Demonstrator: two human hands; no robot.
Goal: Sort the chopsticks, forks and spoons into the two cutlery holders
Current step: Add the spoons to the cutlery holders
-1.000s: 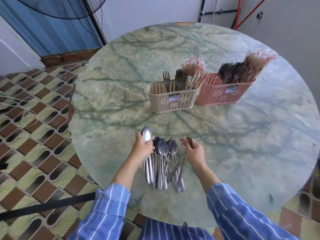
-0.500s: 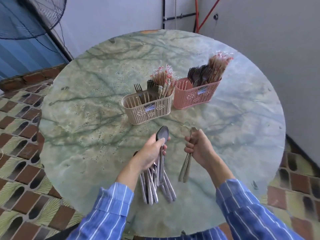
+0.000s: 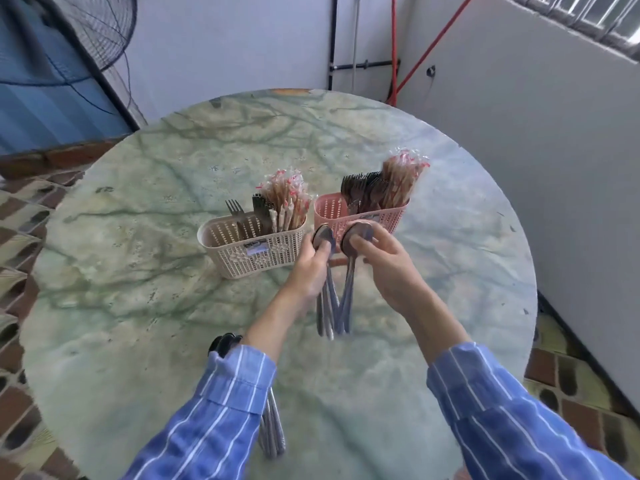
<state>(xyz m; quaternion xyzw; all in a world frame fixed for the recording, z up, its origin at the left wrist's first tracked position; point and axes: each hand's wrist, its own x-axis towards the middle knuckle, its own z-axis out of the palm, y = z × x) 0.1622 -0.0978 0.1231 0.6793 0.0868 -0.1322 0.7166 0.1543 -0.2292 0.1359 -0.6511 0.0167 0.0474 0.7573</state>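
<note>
Over the round green marble table (image 3: 138,271), the left hand (image 3: 308,268) and right hand (image 3: 391,268) each grip spoons (image 3: 332,306) just before the pink holder (image 3: 394,216). The beige holder (image 3: 249,254) stands at its left, white walls (image 3: 242,39) and a fan (image 3: 86,39) beyond.

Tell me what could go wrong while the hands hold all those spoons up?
The left hand and right hand each grip several spoons near the bowls, handles dangling, so one might slip out. The hands are right by the pink holder, which could get bumped. The left sleeve lies over loose spoons and might drag them off the table.
</note>
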